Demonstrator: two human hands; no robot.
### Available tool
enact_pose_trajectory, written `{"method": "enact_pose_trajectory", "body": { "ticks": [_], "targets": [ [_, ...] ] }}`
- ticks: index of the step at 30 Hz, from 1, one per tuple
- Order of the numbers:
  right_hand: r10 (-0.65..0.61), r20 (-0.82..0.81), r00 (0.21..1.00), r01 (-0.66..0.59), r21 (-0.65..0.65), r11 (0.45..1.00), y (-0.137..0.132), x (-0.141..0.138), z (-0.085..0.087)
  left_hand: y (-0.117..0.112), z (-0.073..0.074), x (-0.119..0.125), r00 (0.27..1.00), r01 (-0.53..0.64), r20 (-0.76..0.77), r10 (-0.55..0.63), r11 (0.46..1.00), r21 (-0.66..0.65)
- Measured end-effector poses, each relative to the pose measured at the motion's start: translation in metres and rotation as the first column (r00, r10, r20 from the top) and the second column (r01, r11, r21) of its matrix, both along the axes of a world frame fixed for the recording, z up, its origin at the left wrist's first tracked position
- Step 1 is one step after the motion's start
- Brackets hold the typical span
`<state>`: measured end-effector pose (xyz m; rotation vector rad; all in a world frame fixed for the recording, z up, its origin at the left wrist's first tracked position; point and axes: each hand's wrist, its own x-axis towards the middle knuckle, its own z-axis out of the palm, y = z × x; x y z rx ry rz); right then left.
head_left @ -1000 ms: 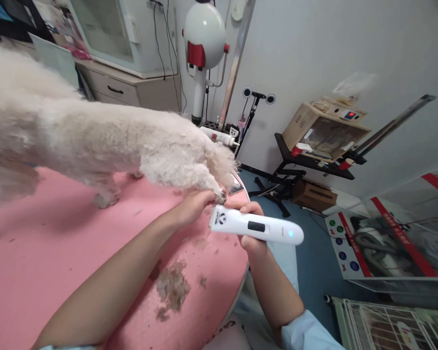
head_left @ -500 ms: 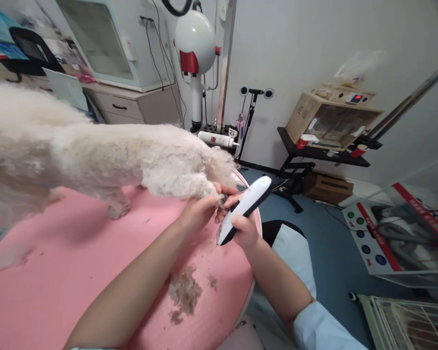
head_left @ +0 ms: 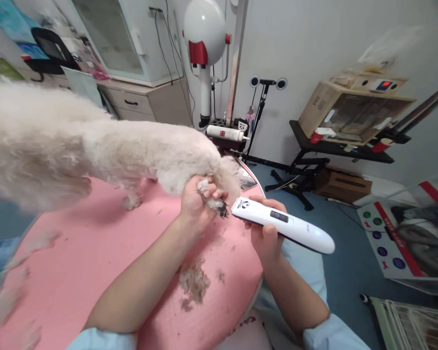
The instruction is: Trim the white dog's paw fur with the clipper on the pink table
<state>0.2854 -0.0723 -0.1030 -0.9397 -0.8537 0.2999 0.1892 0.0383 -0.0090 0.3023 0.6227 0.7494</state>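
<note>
A white dog (head_left: 142,150) stands on a round pink grooming table (head_left: 131,262), its hind end toward the right. My left hand (head_left: 199,201) is wrapped round the dog's hind paw (head_left: 215,200), with the dark pads and claws poking out beyond the fingers. In my right hand (head_left: 268,233) is a white hair clipper (head_left: 282,221), gripped around its body. The clipper's blade end points left, close beside the claws; whether it touches them I cannot tell. Clumps of cut hair (head_left: 194,282) lie on the table below my hands.
Behind the table stand a white and red dryer (head_left: 204,34) on a post and a white bottle (head_left: 226,132) lying on a holder. A wooden box (head_left: 354,112) rests on a black stand to the right. More cut hair (head_left: 12,291) is at the table's left edge.
The clipper has swung from a steep tilt with its blade downward to nearly level, blade toward the paw. My left hand now holds the paw raised, with its pads showing.
</note>
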Motion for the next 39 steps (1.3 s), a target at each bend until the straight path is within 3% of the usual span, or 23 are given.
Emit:
{"method": "enact_pose_trajectory", "body": {
  "ticks": [3,10,18,22,26,28,30,32,36,39],
  "targets": [
    [0.136,0.025,0.99,-0.135,-0.028,0.99,0.001,-0.003,0.004,0.001,-0.003,0.001,0.999,0.028,0.016,-0.028,1.0,-0.014],
    [0.26,0.024,0.965,-0.255,-0.126,0.959,0.011,-0.002,0.012,0.008,-0.005,-0.003,0.998,0.049,0.034,-0.051,0.997,0.065],
    [0.34,-0.066,0.938,-0.344,-0.063,0.937,0.023,0.004,0.016,0.01,-0.008,-0.005,0.995,0.089,0.029,-0.094,0.988,0.125],
    [0.326,0.009,0.945,-0.327,0.01,0.945,0.019,0.0,0.018,0.009,-0.006,-0.006,0.996,0.061,0.053,-0.069,0.988,0.14],
    [0.566,0.15,0.81,-0.556,-0.11,0.824,0.003,-0.004,0.018,0.009,-0.002,-0.008,0.996,0.059,0.055,-0.065,0.993,0.104],
    [0.496,0.142,0.857,-0.489,-0.085,0.868,-0.004,-0.004,0.016,0.009,-0.002,-0.009,0.995,0.059,0.079,-0.066,0.994,0.09],
    [0.303,0.121,0.945,-0.303,-0.024,0.953,-0.007,-0.002,0.014,0.01,-0.003,-0.01,0.991,0.064,0.109,-0.073,0.994,0.089],
    [0.207,0.123,0.971,-0.209,0.001,0.978,-0.007,0.002,0.012,0.011,-0.004,-0.011,0.988,0.078,0.13,-0.089,0.993,0.092],
    [0.322,0.152,0.934,-0.321,-0.034,0.947,0.001,0.011,0.01,0.014,-0.005,-0.014,0.984,0.11,0.131,-0.125,0.987,0.115],
    [0.289,0.164,0.943,-0.291,-0.014,0.957,0.007,0.015,0.012,0.014,-0.005,-0.015,0.981,0.126,0.128,-0.144,0.982,0.138]
  ]
}}
